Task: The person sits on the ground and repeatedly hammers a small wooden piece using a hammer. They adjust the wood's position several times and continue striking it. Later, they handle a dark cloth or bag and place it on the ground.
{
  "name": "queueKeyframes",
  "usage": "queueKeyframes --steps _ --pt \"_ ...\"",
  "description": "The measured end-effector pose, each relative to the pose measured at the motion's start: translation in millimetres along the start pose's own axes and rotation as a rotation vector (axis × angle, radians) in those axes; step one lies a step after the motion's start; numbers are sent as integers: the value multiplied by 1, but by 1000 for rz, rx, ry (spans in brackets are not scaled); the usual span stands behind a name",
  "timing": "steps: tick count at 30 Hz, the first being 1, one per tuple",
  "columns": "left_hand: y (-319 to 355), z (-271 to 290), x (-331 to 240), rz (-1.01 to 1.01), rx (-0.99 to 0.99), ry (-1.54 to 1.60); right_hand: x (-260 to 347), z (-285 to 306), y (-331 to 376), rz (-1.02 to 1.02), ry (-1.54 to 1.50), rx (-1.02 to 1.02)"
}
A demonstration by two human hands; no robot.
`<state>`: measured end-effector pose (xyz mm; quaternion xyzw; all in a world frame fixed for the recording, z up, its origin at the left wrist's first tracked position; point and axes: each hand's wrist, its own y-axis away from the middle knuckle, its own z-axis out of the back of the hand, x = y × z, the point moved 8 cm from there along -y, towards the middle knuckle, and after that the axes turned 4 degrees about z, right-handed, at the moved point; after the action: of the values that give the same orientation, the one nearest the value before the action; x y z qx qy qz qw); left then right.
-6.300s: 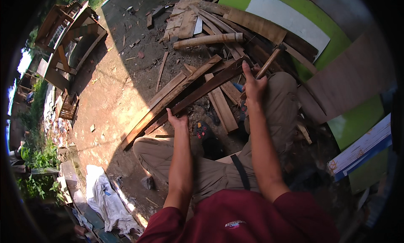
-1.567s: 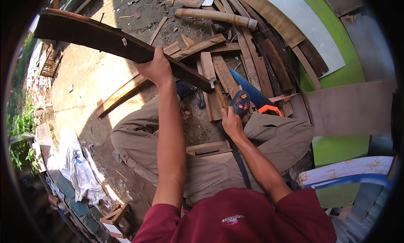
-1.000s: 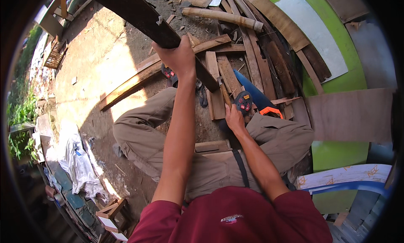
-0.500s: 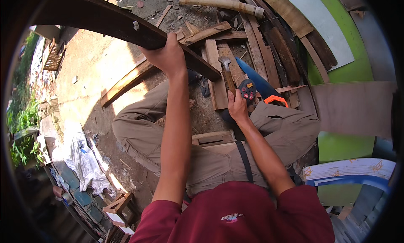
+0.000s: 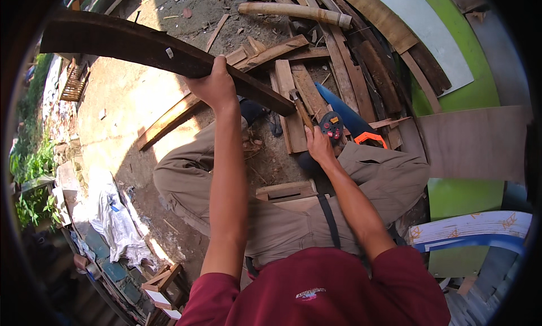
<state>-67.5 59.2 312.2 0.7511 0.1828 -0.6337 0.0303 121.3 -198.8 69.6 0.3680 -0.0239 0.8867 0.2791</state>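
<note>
My left hand [image 5: 213,87] is closed around a long dark wooden plank [image 5: 135,40], which it holds up at a slant. The raised end reaches to the upper left, and the lower end comes down by a pale board [image 5: 289,91]. A thin dark spike, perhaps a nail, sticks up from the plank's upper edge. In my right hand [image 5: 320,145] is a hammer [image 5: 305,112], gripped by its wooden handle, with its head close to the plank's lower end. Beside that hand lies a dark object with red and yellow spots [image 5: 331,125], partly hidden.
A saw with an orange handle [image 5: 370,138] and a blue blade [image 5: 341,108] lies right of the hammer. Loose wood pieces [image 5: 276,50] and a bamboo pole [image 5: 293,11] cover the ground ahead. Green panels [image 5: 464,196] stand at the right; a white sack [image 5: 119,227] lies left.
My left hand has shifted slightly left and down with the plank, and its raised end shows more fully. The hammer's head has turned and dropped nearer the plank's lower end.
</note>
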Motion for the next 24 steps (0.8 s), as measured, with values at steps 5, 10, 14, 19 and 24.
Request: queueKeyframes --steps 5,10,14,19,24 --pt "0 11 3 38 -19 -10 11 17 19 41 57 -42" --pt "1 10 8 38 67 -26 -3 10 13 58 9 -45" --pt "5 16 7 47 23 -18 4 12 20 13 74 16" --pt "20 12 -8 21 45 -26 15 16 15 80 8 -7" --pt "26 14 -10 25 8 -29 -8 12 24 35 86 41"
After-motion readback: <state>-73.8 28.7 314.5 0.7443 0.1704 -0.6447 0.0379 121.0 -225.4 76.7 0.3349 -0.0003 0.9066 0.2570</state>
